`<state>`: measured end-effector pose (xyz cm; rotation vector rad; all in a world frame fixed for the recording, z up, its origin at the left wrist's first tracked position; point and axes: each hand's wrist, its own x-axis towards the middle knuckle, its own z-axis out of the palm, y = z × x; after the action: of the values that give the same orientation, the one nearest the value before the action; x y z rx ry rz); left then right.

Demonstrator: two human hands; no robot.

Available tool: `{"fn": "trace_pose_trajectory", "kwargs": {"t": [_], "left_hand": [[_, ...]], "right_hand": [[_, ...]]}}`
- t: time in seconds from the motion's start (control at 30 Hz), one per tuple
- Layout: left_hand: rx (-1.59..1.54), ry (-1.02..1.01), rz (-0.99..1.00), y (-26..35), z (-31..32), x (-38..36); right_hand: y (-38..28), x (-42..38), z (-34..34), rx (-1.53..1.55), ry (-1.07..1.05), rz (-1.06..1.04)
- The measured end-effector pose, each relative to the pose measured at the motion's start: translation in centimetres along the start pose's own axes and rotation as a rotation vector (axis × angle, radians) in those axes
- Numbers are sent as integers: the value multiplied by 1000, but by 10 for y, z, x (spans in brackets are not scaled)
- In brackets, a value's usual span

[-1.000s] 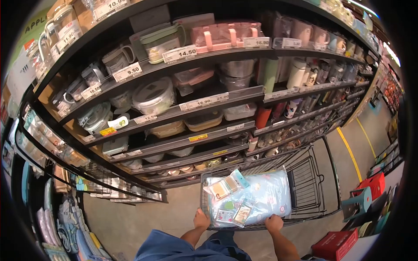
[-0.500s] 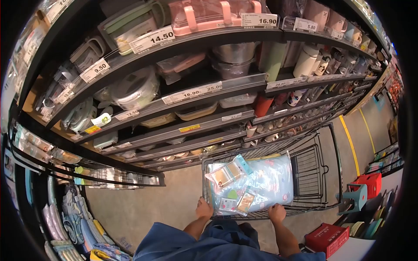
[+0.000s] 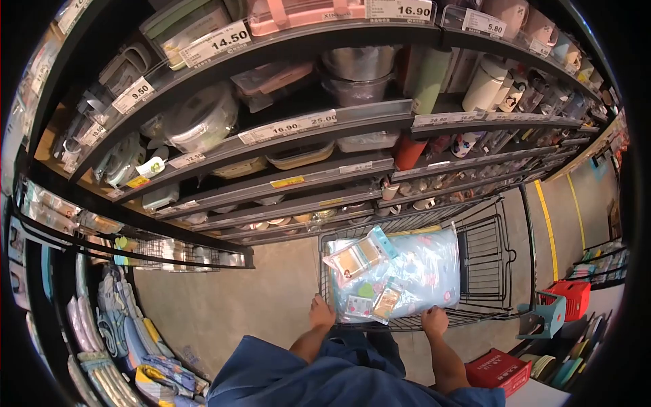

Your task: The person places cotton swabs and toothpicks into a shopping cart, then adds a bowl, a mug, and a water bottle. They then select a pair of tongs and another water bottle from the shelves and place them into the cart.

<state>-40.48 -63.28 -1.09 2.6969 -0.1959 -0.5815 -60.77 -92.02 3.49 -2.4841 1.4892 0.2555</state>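
Observation:
A black wire shopping cart stands in front of me, turned sideways. My left hand is closed on its near left corner. Farther right along the near rim, my right hand is curled round the wire edge. Between them inside the cart lies a puffy light-blue package in clear plastic. On top of it rest a flat packet with a blue header, a small white packet and a small brownish packet.
Shelves ahead hold a clear-lidded container, a green tumbler and other kitchenware with price tags. Folded textiles are stacked at left. At right are a red basket, a teal rack and a red box.
The cart, its load and both hands sit slightly higher and farther right in view. The upper shelves have shifted a little up and left. Both hands keep their hold on the rim.

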Motion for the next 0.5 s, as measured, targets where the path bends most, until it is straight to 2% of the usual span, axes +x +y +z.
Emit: {"fn": "trace_pose_trajectory", "kwargs": {"t": [0.07,0.33,0.4,0.5], "left_hand": [[-1,59,42,3,8,-1],[12,15,-102,32,18,-8],[7,40,-113,40,19,-7],[30,14,-136,45,22,-7]], "right_hand": [[4,7,-5,16,-6,-5],[20,30,-19,-6,-164,-27],[28,37,-12,-23,-106,-65],[25,43,-23,-57,-174,-55]]}}
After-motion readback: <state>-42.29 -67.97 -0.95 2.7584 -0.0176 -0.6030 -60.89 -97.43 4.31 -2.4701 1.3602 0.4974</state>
